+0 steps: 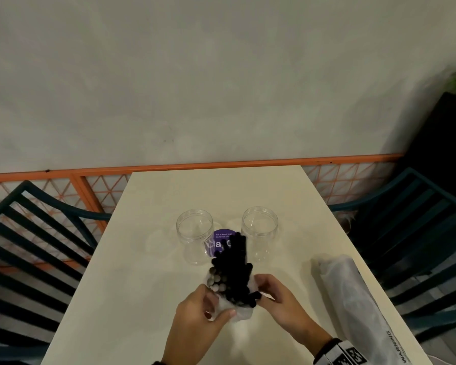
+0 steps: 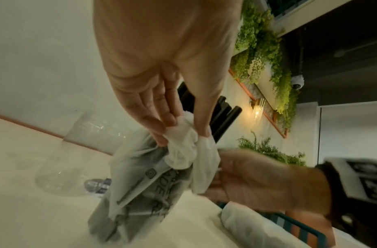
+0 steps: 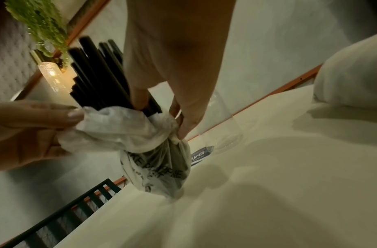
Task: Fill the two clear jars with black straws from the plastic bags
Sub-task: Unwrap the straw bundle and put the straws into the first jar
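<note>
Two clear jars stand open mid-table, the left jar and the right jar, both with nothing in them. In front of them a bundle of black straws stands upright in a white printed plastic bag whose top is rolled down. My left hand pinches the bunched bag rim on the left. On the right, my right hand pinches the rim, thumb against the straws, fingers outside the bag. The straw tops stick out bare above both hands.
A purple round label lies between the jars. A second white plastic bag, long and full, lies at the table's right edge. Dark slatted chairs flank the cream table; a wall is beyond its far edge.
</note>
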The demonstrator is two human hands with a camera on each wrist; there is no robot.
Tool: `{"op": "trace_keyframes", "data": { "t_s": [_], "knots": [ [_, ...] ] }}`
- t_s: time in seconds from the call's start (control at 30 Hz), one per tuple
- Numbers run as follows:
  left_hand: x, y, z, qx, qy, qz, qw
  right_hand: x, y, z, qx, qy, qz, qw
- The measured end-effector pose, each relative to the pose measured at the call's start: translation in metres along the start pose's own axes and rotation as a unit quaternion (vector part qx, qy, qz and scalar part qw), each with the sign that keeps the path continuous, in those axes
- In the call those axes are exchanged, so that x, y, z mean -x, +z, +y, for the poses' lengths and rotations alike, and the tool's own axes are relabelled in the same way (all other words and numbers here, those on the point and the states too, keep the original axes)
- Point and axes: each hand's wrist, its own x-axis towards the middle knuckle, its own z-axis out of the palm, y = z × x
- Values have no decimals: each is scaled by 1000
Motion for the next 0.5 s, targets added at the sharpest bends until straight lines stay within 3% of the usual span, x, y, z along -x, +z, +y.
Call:
{"op": "trace_keyframes", "data": {
  "t_s": [0.13, 0.23, 0.5],
  "knots": [
    [-3, 2, -9, -8, -6, 34, 999, 3, 2, -11, 50, 17, -113, 992],
    [-4, 5, -6, -12, 7, 35, 999, 1, 11, -10, 123, -3, -68, 990],
    [-2, 0, -6, 35, 0, 41, 999, -4, 16, -13, 131, -61, -31, 989]
  ]
}}
